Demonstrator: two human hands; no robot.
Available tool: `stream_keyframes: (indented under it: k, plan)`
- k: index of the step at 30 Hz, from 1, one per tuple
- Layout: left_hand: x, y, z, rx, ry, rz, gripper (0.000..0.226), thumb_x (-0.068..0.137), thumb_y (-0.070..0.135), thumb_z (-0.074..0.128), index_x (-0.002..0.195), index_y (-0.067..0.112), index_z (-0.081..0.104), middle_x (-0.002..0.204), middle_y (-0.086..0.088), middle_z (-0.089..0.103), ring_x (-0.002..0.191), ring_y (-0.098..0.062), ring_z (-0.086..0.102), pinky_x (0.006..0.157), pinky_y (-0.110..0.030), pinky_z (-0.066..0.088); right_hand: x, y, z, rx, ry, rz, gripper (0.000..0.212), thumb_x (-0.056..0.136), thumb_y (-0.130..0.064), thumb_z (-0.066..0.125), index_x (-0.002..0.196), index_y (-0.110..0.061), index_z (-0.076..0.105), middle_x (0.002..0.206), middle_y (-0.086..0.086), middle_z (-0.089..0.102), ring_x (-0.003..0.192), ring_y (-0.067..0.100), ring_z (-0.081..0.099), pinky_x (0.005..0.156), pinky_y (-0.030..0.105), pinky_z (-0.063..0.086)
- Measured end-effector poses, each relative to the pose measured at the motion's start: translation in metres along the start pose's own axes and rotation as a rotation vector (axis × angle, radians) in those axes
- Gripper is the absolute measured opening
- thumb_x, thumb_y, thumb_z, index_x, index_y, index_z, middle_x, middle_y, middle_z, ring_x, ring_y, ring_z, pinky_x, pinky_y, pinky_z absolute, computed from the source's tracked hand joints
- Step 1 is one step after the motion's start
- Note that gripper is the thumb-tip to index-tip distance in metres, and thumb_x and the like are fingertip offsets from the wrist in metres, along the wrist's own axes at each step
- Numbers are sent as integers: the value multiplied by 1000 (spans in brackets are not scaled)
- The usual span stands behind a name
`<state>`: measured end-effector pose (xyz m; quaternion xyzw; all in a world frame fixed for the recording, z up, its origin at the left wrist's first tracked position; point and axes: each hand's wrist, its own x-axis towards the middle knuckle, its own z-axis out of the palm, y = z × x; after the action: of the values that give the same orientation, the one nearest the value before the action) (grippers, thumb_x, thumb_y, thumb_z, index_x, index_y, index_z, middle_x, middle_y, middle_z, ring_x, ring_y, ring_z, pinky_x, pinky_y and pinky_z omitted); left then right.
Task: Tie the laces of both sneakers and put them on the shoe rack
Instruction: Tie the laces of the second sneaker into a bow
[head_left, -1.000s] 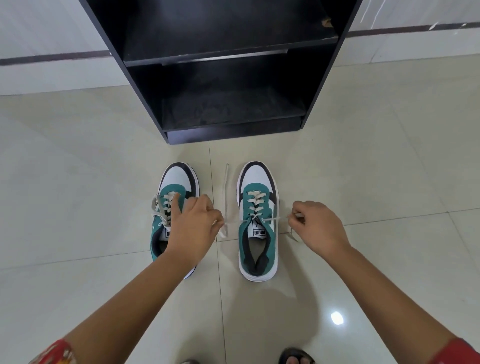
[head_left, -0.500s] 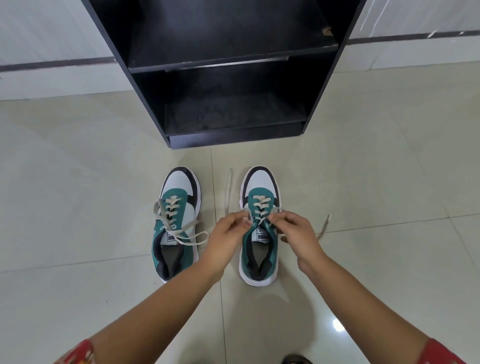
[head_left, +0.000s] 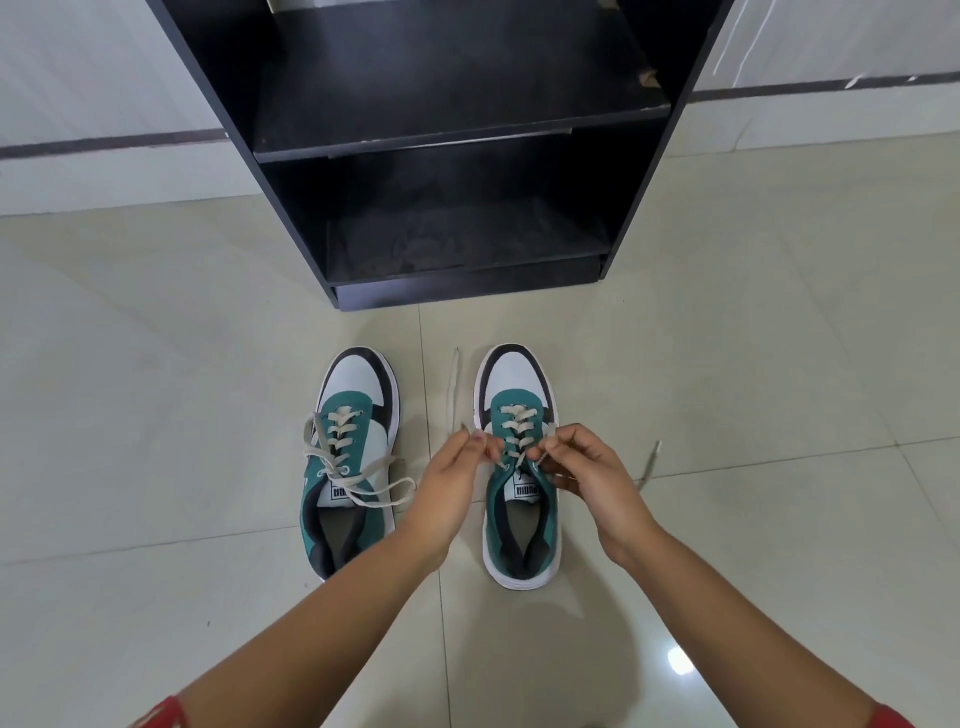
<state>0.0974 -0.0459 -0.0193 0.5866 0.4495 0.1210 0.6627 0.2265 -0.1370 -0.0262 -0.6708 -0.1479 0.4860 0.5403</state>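
Two green, white and black sneakers stand side by side on the tiled floor, toes toward the rack. The left sneaker (head_left: 352, 457) has loose cream laces trailing over its side. Over the right sneaker (head_left: 521, 483) my left hand (head_left: 451, 483) pinches one lace end and my right hand (head_left: 582, 467) pinches the other, both close together above the tongue. One free lace end (head_left: 453, 387) lies on the floor between the shoes, another lace end (head_left: 650, 462) to the right. The black shoe rack (head_left: 457, 156) stands just beyond, its shelves bare.
White wall with a dark stripe (head_left: 104, 143) runs behind the rack. Glossy beige floor tiles (head_left: 753, 364) spread on both sides of the shoes. Red sleeves show at the bottom corners.
My hands came in from pulling the laces wide apart to meeting over the right sneaker's tongue. The view has tilted slightly, so rack and shoes sit lower in frame.
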Motion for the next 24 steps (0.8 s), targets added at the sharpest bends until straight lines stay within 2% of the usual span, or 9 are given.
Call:
stream_keyframes:
  k: [2, 6, 10, 12, 15, 16, 17, 20, 24]
  plan:
    - [-1, 5, 0, 84, -48, 205, 31, 101, 16, 33, 99, 9, 64, 114, 4, 60, 107, 11, 51, 87, -1, 33, -1, -3, 3, -103, -56, -66, 26, 94, -9, 49, 74, -20, 62, 76, -5, 67, 70, 3, 59, 73, 22, 43]
    - [6, 17, -7, 346, -278, 489, 34, 100, 21, 36, 122, 8, 58, 127, 6, 61, 119, -2, 53, 101, -15, 37, -5, -14, 10, -355, -174, -242, 17, 92, -13, 55, 87, -16, 71, 81, 5, 70, 76, 16, 60, 77, 24, 46]
    - [18, 9, -20, 965, -29, 721, 35, 94, 32, 37, 108, 18, 65, 98, 3, 72, 93, -19, 63, 100, -34, 38, -14, -19, 8, -391, -143, -296, 17, 89, -12, 60, 90, -25, 70, 81, -2, 69, 76, 6, 59, 76, 14, 44]
    - [16, 9, -21, 1005, 84, 721, 29, 91, 30, 41, 94, 19, 67, 81, 3, 72, 78, -21, 61, 98, -40, 38, -17, -17, 5, -436, -64, -306, 14, 85, -15, 65, 90, -27, 65, 78, -5, 67, 79, 8, 61, 77, 17, 45]
    - [14, 15, -18, 1018, 197, 600, 35, 89, 32, 39, 68, 18, 64, 53, 6, 58, 58, -17, 51, 96, -36, 33, -24, -8, 6, -599, 11, -398, 8, 82, -24, 67, 77, -24, 59, 80, -10, 61, 89, 11, 56, 80, 21, 42]
    - [13, 18, -17, 991, 179, 530, 37, 89, 32, 40, 62, 16, 59, 46, 6, 50, 52, -16, 45, 91, -35, 36, -25, -5, 7, -660, 26, -436, 1, 82, -27, 65, 81, -26, 63, 85, -11, 60, 94, 11, 53, 82, 18, 40]
    - [12, 22, -15, 935, 138, 458, 38, 89, 32, 41, 59, 14, 56, 43, 5, 44, 49, -15, 42, 83, -32, 38, -27, -1, 10, -722, 51, -467, 12, 82, -26, 61, 93, -28, 67, 91, -10, 59, 97, 11, 51, 85, 16, 38]
    - [12, 35, -13, 819, -19, 261, 35, 91, 27, 44, 69, 11, 66, 48, 6, 50, 51, -11, 47, 60, -26, 36, -28, 11, 17, -848, 78, -518, 42, 87, -16, 52, 128, -23, 56, 103, 0, 54, 99, 16, 47, 88, 21, 40]
    - [12, 46, -17, 842, -162, 191, 35, 91, 28, 41, 74, 14, 69, 77, 1, 70, 75, -18, 61, 75, -34, 48, -28, 15, 25, -799, 58, -471, 38, 90, -17, 52, 127, -23, 55, 101, -1, 51, 99, 12, 47, 85, 18, 40]
